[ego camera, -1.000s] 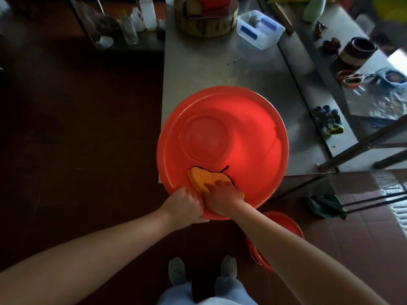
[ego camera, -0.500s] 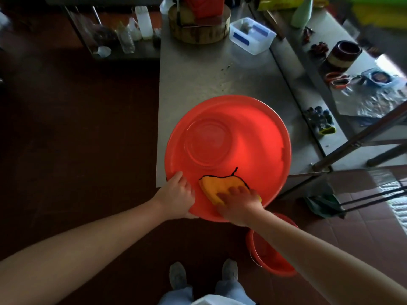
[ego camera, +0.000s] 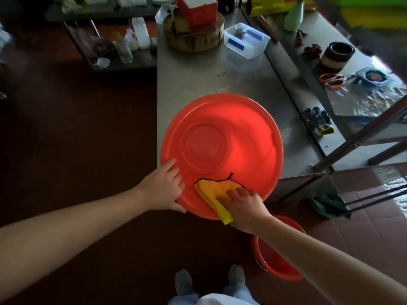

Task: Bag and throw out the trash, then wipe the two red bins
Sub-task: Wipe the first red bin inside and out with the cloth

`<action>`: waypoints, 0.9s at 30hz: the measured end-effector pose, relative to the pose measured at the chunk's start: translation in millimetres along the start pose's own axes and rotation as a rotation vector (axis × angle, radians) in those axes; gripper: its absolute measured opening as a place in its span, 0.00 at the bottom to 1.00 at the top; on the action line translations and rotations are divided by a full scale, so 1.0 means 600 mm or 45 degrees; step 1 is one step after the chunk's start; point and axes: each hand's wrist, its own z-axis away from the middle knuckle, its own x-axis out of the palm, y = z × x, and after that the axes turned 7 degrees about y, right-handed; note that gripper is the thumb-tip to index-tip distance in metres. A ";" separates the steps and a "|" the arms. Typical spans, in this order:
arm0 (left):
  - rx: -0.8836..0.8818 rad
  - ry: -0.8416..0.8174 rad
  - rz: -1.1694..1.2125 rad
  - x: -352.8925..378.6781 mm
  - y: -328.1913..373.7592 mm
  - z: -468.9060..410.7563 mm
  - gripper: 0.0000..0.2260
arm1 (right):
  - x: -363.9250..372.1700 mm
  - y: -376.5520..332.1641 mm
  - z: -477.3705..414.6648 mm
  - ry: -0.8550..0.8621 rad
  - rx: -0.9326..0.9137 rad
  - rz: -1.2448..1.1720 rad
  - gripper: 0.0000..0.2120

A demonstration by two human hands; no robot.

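The large red bin [ego camera: 242,133] sits on the near end of the steel table [ego camera: 198,73], its near-left edge hanging out past the table's corner. The left hand [ego camera: 164,190] grips the bin's near-left rim, fingers lying inside and thumb tucked under the lip. The right hand [ego camera: 244,205] lies flat on a folded yellow cloth [ego camera: 211,188], fingers spread and pressing it against the near inner wall; one end of the cloth laps out over the rim. The smaller red bin [ego camera: 277,267] stands on the floor to the near right, partly hidden under the right forearm, and seems to be waiting its turn. The step in hand looks like wiping the big bin's inside. To do it well, the left hand should brace firmly, since the overhang makes the bin liable to tip or slide off the corner under downward pressure. It would help to work the cloth round the wall in overlapping sweeps and turn the bin by its rim. The raised round base [ego camera: 204,146] and the lip need passes of their own.
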 end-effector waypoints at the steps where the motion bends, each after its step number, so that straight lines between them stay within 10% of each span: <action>1: 0.034 0.011 -0.013 0.001 -0.005 0.002 0.42 | -0.005 -0.001 -0.004 -0.054 0.012 -0.047 0.40; 6: 0.116 0.203 -0.036 0.021 0.008 -0.001 0.39 | -0.003 -0.027 -0.050 -0.328 0.236 -0.473 0.55; 11: 0.135 0.318 -0.005 0.042 0.025 0.000 0.39 | 0.049 -0.055 -0.146 -0.261 0.341 -0.443 0.35; 27: 0.001 0.417 0.056 0.066 0.049 0.007 0.35 | 0.029 -0.054 -0.178 -0.348 0.334 -0.321 0.27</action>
